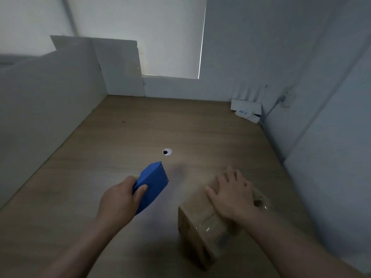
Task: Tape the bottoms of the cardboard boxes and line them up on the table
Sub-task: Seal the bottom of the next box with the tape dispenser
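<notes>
- Cardboard box [202, 233]: we see it standing on the table [140, 127] at the near right. It is blurred, with one corner turned toward us and a strip of clear tape [208, 223] glinting across its top face.
- Our right grip [232, 195] lies flat on the far part of that top face, fingers straight and spread, pressing on the cardboard and curled round nothing.
- Our left grip [120, 199] is wrapped round the near end of a blue tape dispenser [154, 181], thumb laid along its side. The dispenser points away from us, to the left of the box and apart from it. We cannot tell whether it touches the table.
- Between dispenser and box we see a strip of bare wood.
- A white panel [50, 97] walls the table's left edge, and another stands along the far edge. A wall [321, 137] runs along the right, near the box's right side.
- Beyond both grips the tabletop runs on wide to the far panel, with a round cable hole [167, 152] in its middle.
- A white device with upright antennas [246, 108] sits in the far right corner, well apart from the box.
</notes>
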Demonstrator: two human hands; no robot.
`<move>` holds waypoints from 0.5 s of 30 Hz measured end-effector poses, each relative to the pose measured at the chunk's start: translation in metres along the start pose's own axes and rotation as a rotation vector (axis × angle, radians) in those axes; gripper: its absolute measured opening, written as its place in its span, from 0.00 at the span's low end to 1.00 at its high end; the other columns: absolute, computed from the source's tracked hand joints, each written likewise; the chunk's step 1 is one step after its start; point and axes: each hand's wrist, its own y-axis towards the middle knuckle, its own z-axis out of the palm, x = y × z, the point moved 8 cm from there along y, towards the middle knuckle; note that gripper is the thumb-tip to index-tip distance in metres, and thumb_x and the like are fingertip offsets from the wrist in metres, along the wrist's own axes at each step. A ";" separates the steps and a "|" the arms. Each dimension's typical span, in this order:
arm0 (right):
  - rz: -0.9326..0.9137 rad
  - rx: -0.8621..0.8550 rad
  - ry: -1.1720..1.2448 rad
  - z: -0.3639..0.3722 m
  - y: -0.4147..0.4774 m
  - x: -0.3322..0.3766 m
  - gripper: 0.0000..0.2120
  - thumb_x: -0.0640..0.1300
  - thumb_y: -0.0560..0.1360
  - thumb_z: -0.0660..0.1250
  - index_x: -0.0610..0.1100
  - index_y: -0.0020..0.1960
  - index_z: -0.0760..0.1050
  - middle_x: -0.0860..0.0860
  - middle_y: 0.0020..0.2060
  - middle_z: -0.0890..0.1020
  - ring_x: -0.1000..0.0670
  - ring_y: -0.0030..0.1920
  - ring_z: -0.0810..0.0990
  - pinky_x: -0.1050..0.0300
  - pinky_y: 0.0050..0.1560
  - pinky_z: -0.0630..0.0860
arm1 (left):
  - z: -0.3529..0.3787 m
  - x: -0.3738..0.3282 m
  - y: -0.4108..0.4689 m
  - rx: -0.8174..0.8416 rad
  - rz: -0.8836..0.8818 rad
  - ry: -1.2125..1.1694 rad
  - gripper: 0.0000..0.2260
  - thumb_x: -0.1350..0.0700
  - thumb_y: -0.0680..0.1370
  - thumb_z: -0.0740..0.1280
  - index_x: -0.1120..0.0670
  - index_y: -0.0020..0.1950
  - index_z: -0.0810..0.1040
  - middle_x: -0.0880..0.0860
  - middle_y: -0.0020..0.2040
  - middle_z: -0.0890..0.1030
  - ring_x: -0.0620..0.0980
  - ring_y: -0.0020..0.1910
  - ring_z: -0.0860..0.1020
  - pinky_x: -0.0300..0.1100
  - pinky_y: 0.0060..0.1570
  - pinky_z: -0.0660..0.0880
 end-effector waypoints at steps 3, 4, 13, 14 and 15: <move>0.170 0.022 -0.025 -0.019 0.014 -0.014 0.38 0.70 0.77 0.48 0.46 0.77 0.62 0.41 0.80 0.51 0.36 0.77 0.52 0.33 0.72 0.54 | -0.010 0.002 -0.008 -0.030 -0.042 -0.009 0.10 0.44 0.82 0.60 0.49 0.48 0.71 0.45 0.38 0.76 0.44 0.35 0.76 0.44 0.35 0.76; 0.145 0.008 -0.032 -0.024 0.016 -0.015 0.39 0.70 0.76 0.50 0.46 0.77 0.62 0.42 0.80 0.50 0.37 0.78 0.50 0.33 0.72 0.54 | -0.011 0.002 -0.010 -0.034 -0.053 -0.019 0.10 0.44 0.82 0.60 0.49 0.48 0.71 0.45 0.38 0.76 0.45 0.35 0.76 0.44 0.35 0.76; -0.414 0.074 -0.080 -0.012 -0.001 0.000 0.41 0.77 0.68 0.57 0.60 0.76 0.56 0.55 0.74 0.64 0.49 0.73 0.60 0.46 0.71 0.56 | -0.012 -0.008 -0.030 -0.069 -0.122 -0.067 0.10 0.44 0.82 0.61 0.49 0.46 0.71 0.47 0.38 0.77 0.46 0.35 0.77 0.47 0.36 0.78; -0.297 0.045 -0.094 -0.015 0.003 -0.008 0.42 0.79 0.67 0.54 0.59 0.74 0.59 0.52 0.71 0.67 0.46 0.70 0.65 0.45 0.67 0.60 | -0.011 -0.011 -0.031 -0.070 -0.124 -0.066 0.10 0.44 0.82 0.61 0.49 0.46 0.71 0.47 0.38 0.77 0.46 0.35 0.77 0.46 0.36 0.78; -0.166 0.032 -0.103 -0.019 0.005 -0.017 0.43 0.81 0.67 0.52 0.56 0.73 0.61 0.49 0.67 0.70 0.44 0.66 0.69 0.44 0.63 0.64 | -0.011 -0.013 -0.033 -0.072 -0.123 -0.065 0.10 0.44 0.82 0.61 0.49 0.46 0.71 0.47 0.38 0.77 0.46 0.35 0.77 0.46 0.36 0.78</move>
